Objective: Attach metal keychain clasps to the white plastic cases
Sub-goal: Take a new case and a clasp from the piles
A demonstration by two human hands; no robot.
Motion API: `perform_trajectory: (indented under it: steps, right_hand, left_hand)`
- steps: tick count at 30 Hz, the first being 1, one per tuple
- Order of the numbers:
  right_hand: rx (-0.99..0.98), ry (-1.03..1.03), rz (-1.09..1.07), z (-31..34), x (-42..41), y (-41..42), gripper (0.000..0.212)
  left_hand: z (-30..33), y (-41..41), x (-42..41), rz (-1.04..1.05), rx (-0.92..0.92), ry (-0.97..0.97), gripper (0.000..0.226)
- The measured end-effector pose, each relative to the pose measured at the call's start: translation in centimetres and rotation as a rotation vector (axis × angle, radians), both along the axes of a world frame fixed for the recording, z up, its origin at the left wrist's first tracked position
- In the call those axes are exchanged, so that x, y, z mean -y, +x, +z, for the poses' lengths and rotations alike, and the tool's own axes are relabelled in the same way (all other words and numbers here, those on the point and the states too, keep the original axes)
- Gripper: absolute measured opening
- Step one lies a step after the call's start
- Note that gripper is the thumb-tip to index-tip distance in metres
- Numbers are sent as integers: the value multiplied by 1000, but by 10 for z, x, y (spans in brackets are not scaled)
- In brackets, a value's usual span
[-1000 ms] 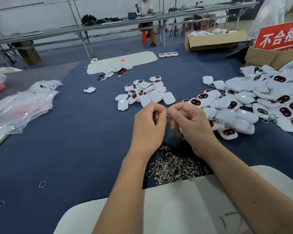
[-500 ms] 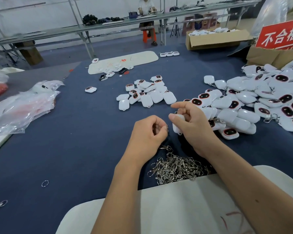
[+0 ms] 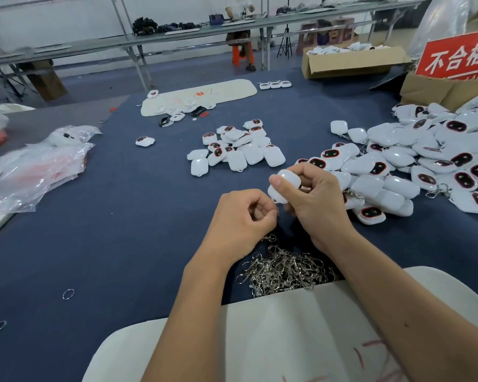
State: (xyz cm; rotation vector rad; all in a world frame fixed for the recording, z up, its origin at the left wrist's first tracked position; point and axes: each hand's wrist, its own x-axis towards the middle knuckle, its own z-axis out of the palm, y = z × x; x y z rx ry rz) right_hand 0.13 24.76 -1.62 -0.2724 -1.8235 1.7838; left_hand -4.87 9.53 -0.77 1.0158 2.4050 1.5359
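Observation:
My right hand [image 3: 312, 197] grips a white plastic case [image 3: 286, 183] between thumb and fingers, held above the blue table. My left hand [image 3: 243, 219] is just to its left and lower, fingers curled, pinching a small metal clasp [image 3: 277, 212] whose tip shows at the fingertips. A pile of metal keychain clasps [image 3: 284, 268] lies under my wrists. A small cluster of white cases [image 3: 238, 151] sits ahead at centre. A large heap of cases [image 3: 425, 161], several with keychains attached, spreads at the right.
A white pad [image 3: 273, 340] lies at the near edge under my forearms. Clear plastic bags [image 3: 33, 166] sit at the left. Cardboard boxes [image 3: 351, 60] and a red sign [image 3: 455, 56] stand at the far right. A loose ring [image 3: 68, 294] lies at the near left. A person sits at a far bench.
My hands have come apart. The right hand has lifted and turned the white case into plain view, while the left hand dropped slightly with the clasp.

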Motion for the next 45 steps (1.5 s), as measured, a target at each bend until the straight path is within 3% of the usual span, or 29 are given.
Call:
perform_trajectory:
  steps: [15,26,31,35,40,45]
  right_hand:
    - [162,252,-175,-5,-2,-3,9]
    - [159,268,-219,-6,-3,-3,17]
    - [131,113,-182,-7,-4,-3,24]
    - [101,-47,-159,-3,-5,-2,28]
    - [92,-125,-160,-2,-6,-2,25]
    - [82,-164,-148,-1,-6,-3,26]
  left_hand:
    - [-3,1,-2,-4,-88,-71,17]
    - [-5,0,-8,103,-93,-161,19]
    - [-4,0,-9,113,-96,-117,23]
    - [-2,1,-10,117,-210,-68,19]
    - [-2,0,-11,109,-320,-33,11]
    - [-1,-1,-9,73,-297,48,17]
